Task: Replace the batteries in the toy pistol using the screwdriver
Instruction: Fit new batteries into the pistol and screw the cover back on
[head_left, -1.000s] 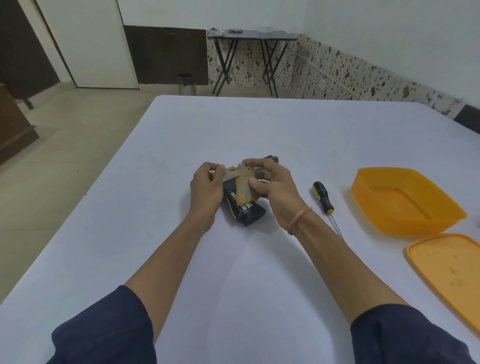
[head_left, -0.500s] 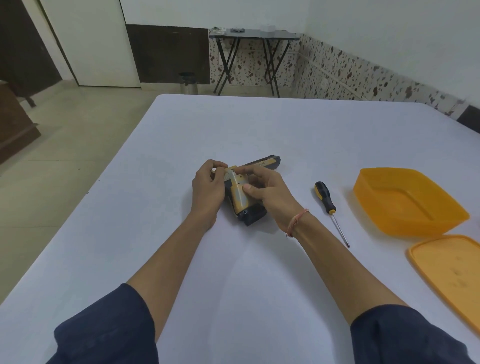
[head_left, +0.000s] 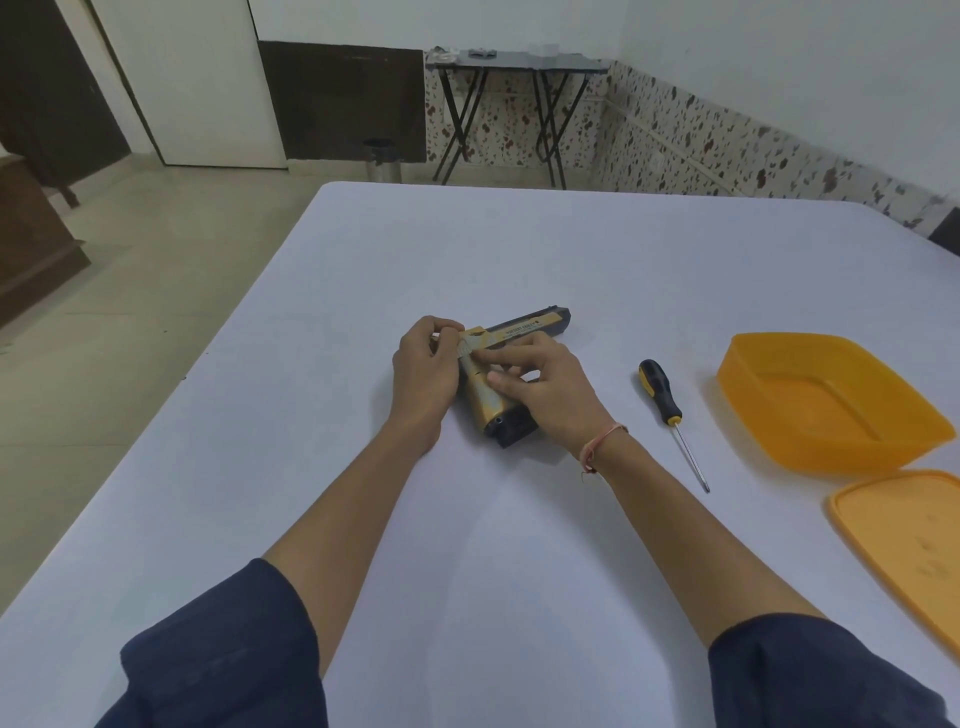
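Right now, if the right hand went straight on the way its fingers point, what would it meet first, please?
The right hand holds the toy pistol; straight beyond, probably the left hand pinching its rear end.

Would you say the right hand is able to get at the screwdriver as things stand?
Probably yes, once the right hand lets go of the toy pistol it grips. The screwdriver lies alone on the table just to that hand's right, nothing between them; the orange container sits beyond it.
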